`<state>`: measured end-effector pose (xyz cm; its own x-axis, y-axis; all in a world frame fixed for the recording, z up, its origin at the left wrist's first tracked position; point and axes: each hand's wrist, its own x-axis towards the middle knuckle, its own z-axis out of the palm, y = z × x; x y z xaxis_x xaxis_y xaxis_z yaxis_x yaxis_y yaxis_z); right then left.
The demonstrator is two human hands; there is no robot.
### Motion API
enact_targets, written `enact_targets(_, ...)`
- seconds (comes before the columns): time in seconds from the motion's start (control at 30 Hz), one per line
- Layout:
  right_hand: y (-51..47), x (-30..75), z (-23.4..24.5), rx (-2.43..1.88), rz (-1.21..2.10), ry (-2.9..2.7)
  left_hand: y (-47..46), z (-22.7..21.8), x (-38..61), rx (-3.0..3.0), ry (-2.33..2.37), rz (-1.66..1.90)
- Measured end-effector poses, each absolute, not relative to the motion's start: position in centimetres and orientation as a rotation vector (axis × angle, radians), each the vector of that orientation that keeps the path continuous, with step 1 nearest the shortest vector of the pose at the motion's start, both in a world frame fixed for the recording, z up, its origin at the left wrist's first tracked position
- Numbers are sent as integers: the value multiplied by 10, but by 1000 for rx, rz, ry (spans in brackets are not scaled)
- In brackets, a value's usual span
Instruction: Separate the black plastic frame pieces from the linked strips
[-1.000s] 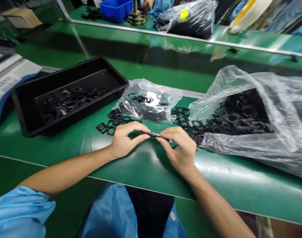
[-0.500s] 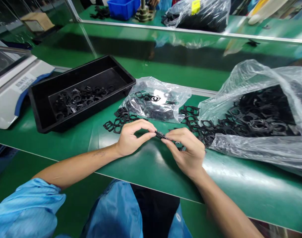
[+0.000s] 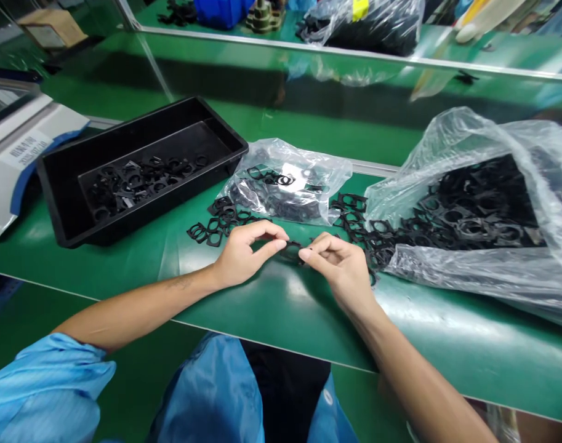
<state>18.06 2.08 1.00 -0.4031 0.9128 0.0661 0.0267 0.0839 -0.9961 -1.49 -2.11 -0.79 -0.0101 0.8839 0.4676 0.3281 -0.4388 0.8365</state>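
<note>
Between my fingertips, just above the green table, is a small black plastic ring part [image 3: 292, 251]. My left hand [image 3: 246, 253] pinches its left end between thumb and forefinger. At its right end, my right hand [image 3: 338, 261] is closed on it in a pinch. Loose black ring parts [image 3: 218, 223] lie on the table beyond my left hand, and another pile [image 3: 354, 215] lies beyond my right hand. A clear plastic bag [image 3: 271, 197] holding similar parts rests behind my hands.
To the left stands a black tray [image 3: 146, 227] with several black parts inside, beside a white and blue weighing scale [image 3: 36, 144]. A large open plastic bag [image 3: 465, 274] spills parts on the right. Across a metal rail [image 3: 317, 51] are a blue bin [image 3: 223, 12] and a filled bag [image 3: 364, 27].
The black ring part has turned from nearly edge-on to showing its flat opening. My right fingers have shifted their pinch on it. The whole view has moved slightly.
</note>
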Motion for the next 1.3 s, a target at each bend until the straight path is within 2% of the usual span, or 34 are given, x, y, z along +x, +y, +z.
enact_targets(0.1, 24, 181, 10, -993, 1682, -1384, -21, -7, -18, 1987, 1235, 1491)
enact_targets(0.2, 25, 181, 11, -1018, 1771, -1350, -21, -7, -20, 2142, 1194, 1514)
enact_targets(0.27, 24, 181, 11, -1018, 1686, -1414, -21, -7, -21, 2152, 1193, 1534)
enact_targets(0.5, 19, 185, 15, -837, 949, -1869, -17, -7, -20, 2030, 1238, 1593)
enact_targets(0.63, 18, 185, 16, -735, 701, -2007, -18, -8, -19, 1969, 1252, 1575)
enact_targets(1.3, 16, 183, 13, -718, 709, -1996, -19, -9, -20, 1982, 1222, 1575)
